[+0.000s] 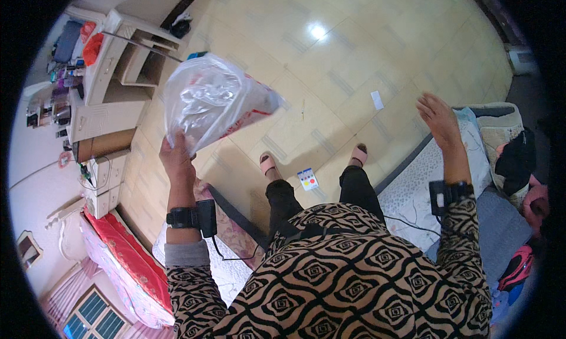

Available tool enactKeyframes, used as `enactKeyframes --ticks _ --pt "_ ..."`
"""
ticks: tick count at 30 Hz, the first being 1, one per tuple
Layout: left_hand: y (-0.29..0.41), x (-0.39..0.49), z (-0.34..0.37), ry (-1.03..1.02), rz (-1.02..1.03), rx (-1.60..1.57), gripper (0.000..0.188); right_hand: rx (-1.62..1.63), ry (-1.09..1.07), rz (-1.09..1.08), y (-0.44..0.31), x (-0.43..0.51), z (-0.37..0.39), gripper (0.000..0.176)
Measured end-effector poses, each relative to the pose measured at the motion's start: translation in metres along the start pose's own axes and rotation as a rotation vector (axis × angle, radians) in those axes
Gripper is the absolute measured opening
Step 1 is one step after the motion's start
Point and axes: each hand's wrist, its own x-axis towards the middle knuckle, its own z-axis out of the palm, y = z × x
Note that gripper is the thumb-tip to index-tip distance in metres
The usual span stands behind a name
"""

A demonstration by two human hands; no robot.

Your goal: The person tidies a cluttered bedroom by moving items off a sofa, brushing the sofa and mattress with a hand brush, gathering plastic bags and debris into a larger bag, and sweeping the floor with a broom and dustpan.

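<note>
A clear plastic bag (208, 96) with red print hangs out to the left, its edge pinched in my left hand (177, 155). The bag looks puffed out, and its contents cannot be told. On the right my right hand (437, 118) is raised near the bed, fingers a little apart and nothing in them. Between my feet and just in front of my legs, a small white card with coloured dots (308, 180) lies on the tiled floor. A white slip of paper (376, 100) and a thin yellowish stick (303, 109) lie farther out on the floor.
A white cabinet (108, 80) with open shelves stands at the left. Behind it, a bed with a red cover (128, 255) is at the lower left. Bedding (424, 175) and dark clothing (515, 162) are at the right. Cables run from both wrist devices.
</note>
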Motion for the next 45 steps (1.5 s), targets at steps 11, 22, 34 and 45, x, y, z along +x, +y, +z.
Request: enactKeyframes --ticks 11,22,34,45 --pt "-0.087 0.053 -0.082 -0.030 -0.148 0.068 0.026 -0.272 0.168 0.435 0.132 -0.068 0.108 0.033" --pt "-0.062 0.089 -0.113 -0.420 -0.119 -0.105 0.032 -0.517 -0.218 0.419 0.166 -0.083 0.321 0.060" --pt "0.059 0.111 0.032 -0.909 0.407 0.461 0.062 -1.066 -0.219 -0.321 0.073 0.024 0.399 0.050" --pt "0.217 0.172 0.237 -0.688 0.781 0.921 0.038 -1.050 -0.059 -0.286 -0.098 0.243 0.329 0.051"
